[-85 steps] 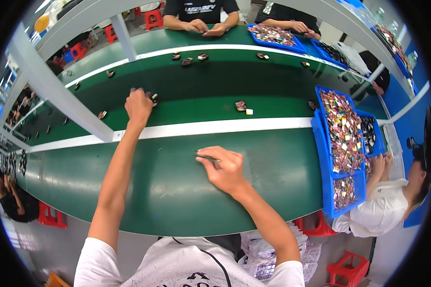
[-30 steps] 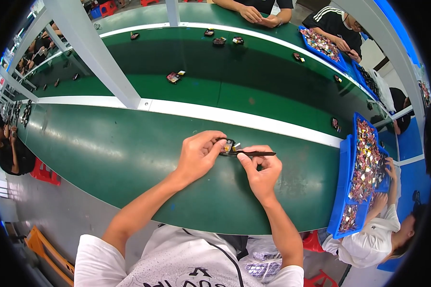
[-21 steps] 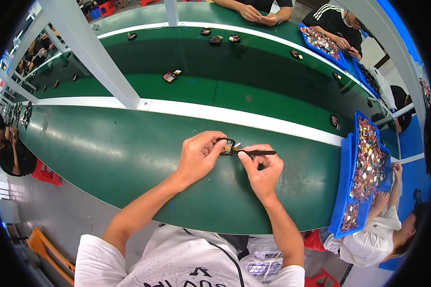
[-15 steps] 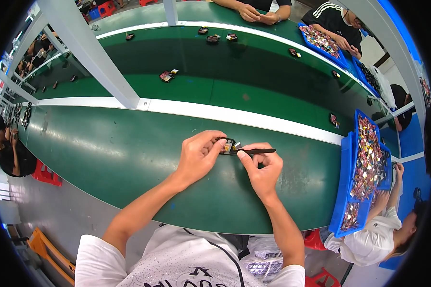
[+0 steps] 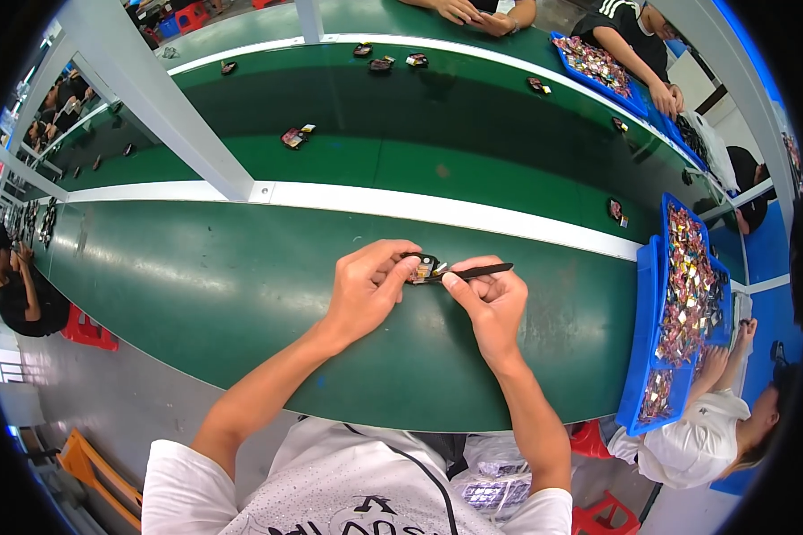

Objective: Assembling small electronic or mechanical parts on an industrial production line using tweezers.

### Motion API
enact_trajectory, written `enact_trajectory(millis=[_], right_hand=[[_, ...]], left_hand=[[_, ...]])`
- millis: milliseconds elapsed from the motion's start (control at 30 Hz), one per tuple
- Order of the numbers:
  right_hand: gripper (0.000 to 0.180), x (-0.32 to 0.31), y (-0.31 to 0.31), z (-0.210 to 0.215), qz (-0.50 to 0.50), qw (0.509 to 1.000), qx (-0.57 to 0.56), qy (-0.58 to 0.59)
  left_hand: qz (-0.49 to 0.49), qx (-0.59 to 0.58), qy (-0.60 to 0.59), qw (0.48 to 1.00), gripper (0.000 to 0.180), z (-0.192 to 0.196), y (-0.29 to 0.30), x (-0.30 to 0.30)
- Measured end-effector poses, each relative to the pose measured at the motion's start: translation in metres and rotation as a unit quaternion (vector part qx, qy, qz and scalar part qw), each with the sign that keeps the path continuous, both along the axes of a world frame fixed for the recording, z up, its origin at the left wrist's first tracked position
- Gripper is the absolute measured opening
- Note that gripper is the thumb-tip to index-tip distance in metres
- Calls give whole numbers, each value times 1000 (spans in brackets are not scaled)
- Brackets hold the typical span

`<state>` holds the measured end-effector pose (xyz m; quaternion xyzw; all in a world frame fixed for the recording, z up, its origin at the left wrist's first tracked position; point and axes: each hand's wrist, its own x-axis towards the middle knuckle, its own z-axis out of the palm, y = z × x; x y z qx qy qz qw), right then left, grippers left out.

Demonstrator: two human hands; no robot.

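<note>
2 hands [image 5: 366,290] [image 5: 494,312] above green tabletop [image 5: 223,294], red stools [image 5: 94,332] around.

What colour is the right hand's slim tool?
The slim tool is black, clearest in the head view.

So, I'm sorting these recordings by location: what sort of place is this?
Probably a factory assembly line: small black units lie along a long green belt-like surface, a blue tray is heaped with small coloured parts, and co-workers are placed along both sides.
</note>
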<state>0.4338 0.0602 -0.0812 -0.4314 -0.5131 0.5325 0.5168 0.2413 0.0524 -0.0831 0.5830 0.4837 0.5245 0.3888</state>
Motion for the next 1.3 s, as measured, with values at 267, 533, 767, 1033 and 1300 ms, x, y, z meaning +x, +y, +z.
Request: enact_trajectory(millis=[267,533,767,1033,1300], right_hand=[[10,-4,1,-1,-7,1000,7,24],[11,-4,0,2,-16,999,13,44],[11,-4,-7,2,-40,982,161,-87],[9,-9,-6,0,-64,964,230,-115],[11,-6,-9,-2,-58,974,187,-114]], left_hand=[[-11,-14,-21,1000,17,2,0,-1],[-91,-151,-189,966,26,0,6,-9],[-117,-161,-214,956,34,-4,8,-10],[-109,-153,-216,958,31,-6,8,-11],[-104,-141,-218,960,32,-3,7,-9]])
